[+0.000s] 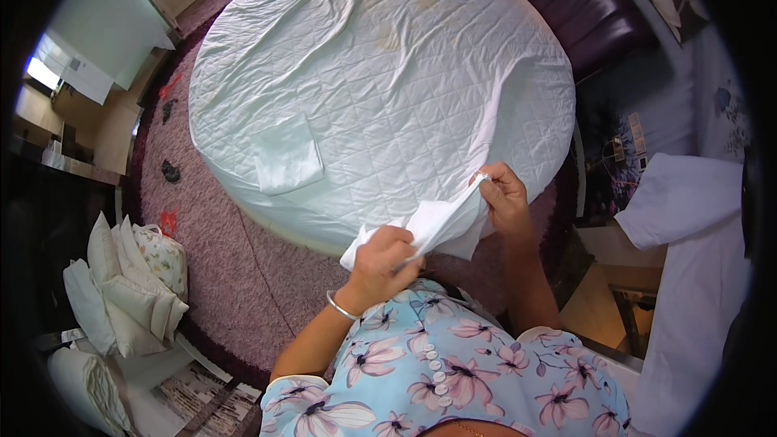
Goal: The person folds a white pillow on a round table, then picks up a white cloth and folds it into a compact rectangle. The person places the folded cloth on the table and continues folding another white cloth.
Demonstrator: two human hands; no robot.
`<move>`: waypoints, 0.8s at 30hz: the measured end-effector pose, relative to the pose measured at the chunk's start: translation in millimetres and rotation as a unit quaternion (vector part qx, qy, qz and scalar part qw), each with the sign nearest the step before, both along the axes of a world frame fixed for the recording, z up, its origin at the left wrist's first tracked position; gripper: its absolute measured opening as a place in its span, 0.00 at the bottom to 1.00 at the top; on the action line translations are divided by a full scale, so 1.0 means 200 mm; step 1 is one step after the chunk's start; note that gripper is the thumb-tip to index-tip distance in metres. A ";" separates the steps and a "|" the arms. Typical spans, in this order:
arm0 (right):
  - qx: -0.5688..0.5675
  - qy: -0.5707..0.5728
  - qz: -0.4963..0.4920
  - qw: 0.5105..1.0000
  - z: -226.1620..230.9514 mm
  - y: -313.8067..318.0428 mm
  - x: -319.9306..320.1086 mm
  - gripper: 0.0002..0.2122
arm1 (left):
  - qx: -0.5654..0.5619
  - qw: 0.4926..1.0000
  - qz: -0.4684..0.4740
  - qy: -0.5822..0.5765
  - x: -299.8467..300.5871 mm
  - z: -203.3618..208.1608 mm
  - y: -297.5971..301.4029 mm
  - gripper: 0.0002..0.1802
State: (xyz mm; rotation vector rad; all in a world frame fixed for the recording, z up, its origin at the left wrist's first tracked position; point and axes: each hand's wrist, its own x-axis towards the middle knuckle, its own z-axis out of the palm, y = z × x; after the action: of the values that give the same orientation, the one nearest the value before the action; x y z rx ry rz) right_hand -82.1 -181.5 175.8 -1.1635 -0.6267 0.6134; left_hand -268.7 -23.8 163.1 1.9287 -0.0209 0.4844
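Close to my body I hold a white cloth (441, 225), stretched between both hands. My left hand (383, 263) is closed around its lower left part, with a silver bangle on the wrist. Higher up and to the right, my right hand (503, 197) pinches a gathered edge or corner of it. Part of the cloth hangs down between the hands, over the near rim of a round bed. On the bed lies a white quilted mattress cover (364, 113), wrinkled in long folds. A folded white cloth (288, 155) rests on the cover toward the left.
Several pillows (129, 291) are piled at the left, beside a rolled white quilt (85, 388). Mauve carpet (218, 235) surrounds the bed. A dark padded headboard (583, 8) curves behind it. White linen (688, 267) drapes over furniture at the right. Small dark items (170, 171) lie on the carpet.
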 end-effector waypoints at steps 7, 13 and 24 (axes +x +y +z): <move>0.098 0.070 0.030 0.992 -0.10 0.06 -0.04 0.05 | -0.156 0.980 -0.103 0.072 -0.01 -0.23 -0.15 0.07; 0.212 0.212 0.051 0.952 -0.15 0.08 -0.01 0.05 | -0.427 0.863 -0.043 0.266 0.03 -0.38 -0.13 0.09; 0.235 0.414 0.039 0.879 -0.19 0.19 -0.07 0.11 | -0.216 0.957 -0.002 0.194 0.16 -0.41 -0.27 0.12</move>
State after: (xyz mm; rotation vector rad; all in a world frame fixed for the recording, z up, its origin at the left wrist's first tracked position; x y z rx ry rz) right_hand -95.6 -144.1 138.2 -0.3424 -0.0616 0.8896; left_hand -236.8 -77.5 81.4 1.5604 0.3113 0.0868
